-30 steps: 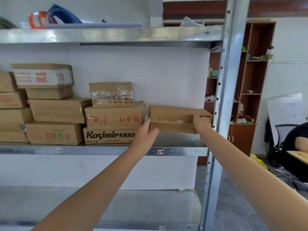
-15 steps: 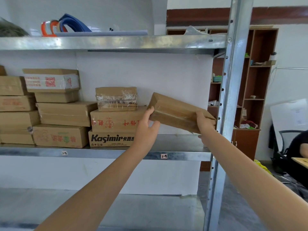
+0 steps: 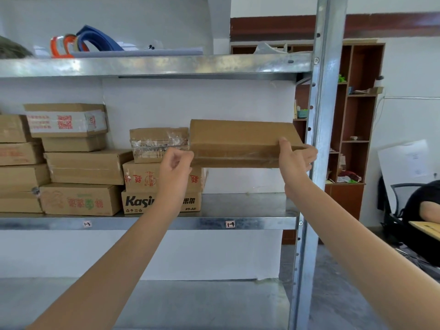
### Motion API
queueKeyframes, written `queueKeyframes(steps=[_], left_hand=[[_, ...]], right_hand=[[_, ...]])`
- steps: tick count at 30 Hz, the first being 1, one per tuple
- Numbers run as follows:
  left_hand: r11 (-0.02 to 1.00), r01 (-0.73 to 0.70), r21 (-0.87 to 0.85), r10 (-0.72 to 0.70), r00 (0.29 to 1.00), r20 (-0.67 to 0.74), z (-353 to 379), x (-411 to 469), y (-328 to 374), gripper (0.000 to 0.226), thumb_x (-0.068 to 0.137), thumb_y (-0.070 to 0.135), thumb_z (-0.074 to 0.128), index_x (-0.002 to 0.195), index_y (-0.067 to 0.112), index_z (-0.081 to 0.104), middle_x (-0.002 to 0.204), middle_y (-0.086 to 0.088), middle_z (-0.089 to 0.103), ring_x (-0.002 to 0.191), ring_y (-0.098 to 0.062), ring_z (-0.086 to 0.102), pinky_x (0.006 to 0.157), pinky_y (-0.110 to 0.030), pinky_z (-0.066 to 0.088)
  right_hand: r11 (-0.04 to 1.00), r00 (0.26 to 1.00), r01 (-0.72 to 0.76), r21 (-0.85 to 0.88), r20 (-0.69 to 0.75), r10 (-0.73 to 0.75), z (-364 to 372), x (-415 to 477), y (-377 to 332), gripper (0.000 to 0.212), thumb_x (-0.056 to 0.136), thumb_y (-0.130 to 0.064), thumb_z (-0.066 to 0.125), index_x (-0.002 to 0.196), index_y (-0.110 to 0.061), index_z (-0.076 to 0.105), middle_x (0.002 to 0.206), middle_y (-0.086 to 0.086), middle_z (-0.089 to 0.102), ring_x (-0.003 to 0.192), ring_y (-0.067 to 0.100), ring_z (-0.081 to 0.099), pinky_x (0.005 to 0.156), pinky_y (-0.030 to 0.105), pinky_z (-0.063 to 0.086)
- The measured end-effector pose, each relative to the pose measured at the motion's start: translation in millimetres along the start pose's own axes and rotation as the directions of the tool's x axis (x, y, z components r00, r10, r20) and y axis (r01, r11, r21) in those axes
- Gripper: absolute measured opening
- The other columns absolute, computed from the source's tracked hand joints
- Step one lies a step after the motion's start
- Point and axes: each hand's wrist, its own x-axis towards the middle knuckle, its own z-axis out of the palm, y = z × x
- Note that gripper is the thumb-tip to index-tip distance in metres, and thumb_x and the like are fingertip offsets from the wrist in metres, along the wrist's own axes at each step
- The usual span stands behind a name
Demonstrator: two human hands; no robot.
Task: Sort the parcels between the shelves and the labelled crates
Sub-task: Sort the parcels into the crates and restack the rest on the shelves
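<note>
A long plain brown parcel (image 3: 238, 141) is held level in front of the middle shelf (image 3: 250, 222), beside the taped parcel (image 3: 158, 144) that tops the stack. Its left end sits over the red-printed box (image 3: 140, 179). My right hand (image 3: 295, 158) grips the parcel's right end, thumb on the front face. My left hand (image 3: 176, 163) is curled at the parcel's lower left corner, fingertips against it. The red-printed box sits on a Kasimir box (image 3: 135, 202).
More cardboard boxes (image 3: 78, 160) are stacked on the shelf's left. The steel upright (image 3: 321, 139) stands just right of my right hand. The lower shelf (image 3: 166, 303) is bare metal. A brown bookcase (image 3: 357, 115) and a seated person (image 3: 423, 206) are at right.
The parcel rose from shelf level, tilted, and is now level at the height of the stack's top. Both hands went up with it.
</note>
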Motion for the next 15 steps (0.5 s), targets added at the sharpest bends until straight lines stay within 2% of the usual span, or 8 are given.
queueKeyframes(steps=[2, 4, 7, 9, 10, 13, 15], left_hand=[[0.996, 0.054, -0.066, -0.056, 0.998, -0.040, -7, -7, -2, 0.020, 0.097, 0.028, 0.060, 0.087, 0.012, 0.053, 0.105, -0.010, 0.064, 0.112, -0.032, 0.064, 0.100, -0.038, 0.053], [0.990, 0.086, -0.113, -0.093, 0.994, -0.052, -11, -15, -2, 0.024, 0.096, 0.036, 0.062, 0.094, 0.013, 0.055, 0.104, -0.016, 0.064, 0.112, -0.034, 0.064, 0.098, -0.037, 0.054], [0.986, 0.096, -0.138, -0.106, 0.992, -0.071, -16, -27, 4, 0.035, 0.089, 0.048, 0.068, 0.090, 0.015, 0.055, 0.099, -0.016, 0.065, 0.110, -0.031, 0.065, 0.096, -0.036, 0.055], [0.989, 0.102, -0.109, -0.109, 0.992, -0.062, -23, -34, 9, 0.043, 0.083, 0.052, 0.072, 0.083, 0.015, 0.052, 0.107, -0.020, 0.067, 0.111, -0.028, 0.066, 0.099, -0.038, 0.053], [0.990, 0.110, -0.088, -0.114, 0.992, -0.045, -28, -38, 12, 0.046, 0.078, 0.055, 0.074, 0.081, 0.015, 0.052, 0.112, -0.019, 0.068, 0.111, -0.026, 0.066, 0.101, -0.040, 0.051], [0.985, 0.141, -0.098, -0.138, 0.990, 0.039, -38, -49, 19, 0.063, 0.058, 0.064, 0.079, 0.093, 0.014, 0.063, 0.114, -0.010, 0.072, 0.111, -0.019, 0.067, 0.102, -0.039, 0.050], [0.983, 0.156, -0.094, -0.151, 0.987, 0.058, -43, -60, 19, 0.068, 0.058, 0.064, 0.079, 0.104, 0.016, 0.069, 0.112, -0.001, 0.074, 0.109, -0.014, 0.068, 0.101, -0.036, 0.051]], right_hand=[[1.000, 1.000, 0.021, 0.012, -0.014, -0.021, -6, -2, 2, 0.038, 0.096, -0.043, 0.055, 0.117, -0.021, 0.034, 0.127, 0.000, 0.035, 0.125, 0.025, 0.037, 0.094, 0.037, 0.037], [1.000, 1.000, 0.026, -0.001, -0.003, -0.026, -13, -3, 5, 0.037, 0.095, -0.048, 0.054, 0.111, -0.022, 0.034, 0.121, -0.002, 0.034, 0.125, 0.024, 0.037, 0.094, 0.039, 0.038], [0.998, 0.998, 0.040, -0.047, 0.057, -0.038, -26, -8, 12, 0.050, 0.094, -0.058, 0.048, 0.128, -0.022, 0.040, 0.124, -0.002, 0.032, 0.127, 0.024, 0.035, 0.099, 0.043, 0.038], [0.997, 0.991, 0.023, -0.070, 0.130, -0.013, -35, -16, 17, 0.060, 0.092, -0.064, 0.045, 0.139, -0.027, 0.041, 0.133, -0.002, 0.035, 0.128, 0.024, 0.036, 0.107, 0.049, 0.038], [0.998, 0.986, -0.003, -0.055, 0.164, 0.012, -40, -21, 20, 0.058, 0.091, -0.065, 0.046, 0.137, -0.030, 0.045, 0.136, -0.001, 0.037, 0.126, 0.023, 0.040, 0.107, 0.049, 0.038], [0.994, 0.968, -0.101, 0.029, 0.235, 0.091, -58, -33, 31, 0.025, 0.090, -0.062, 0.055, 0.097, -0.038, 0.055, 0.128, -0.001, 0.047, 0.109, 0.017, 0.051, 0.100, 0.042, 0.041], [0.989, 0.964, -0.131, 0.068, 0.243, 0.111, -69, -45, 39, 0.023, 0.088, -0.060, 0.061, 0.087, -0.039, 0.050, 0.115, -0.007, 0.053, 0.098, 0.010, 0.053, 0.096, 0.040, 0.043]])
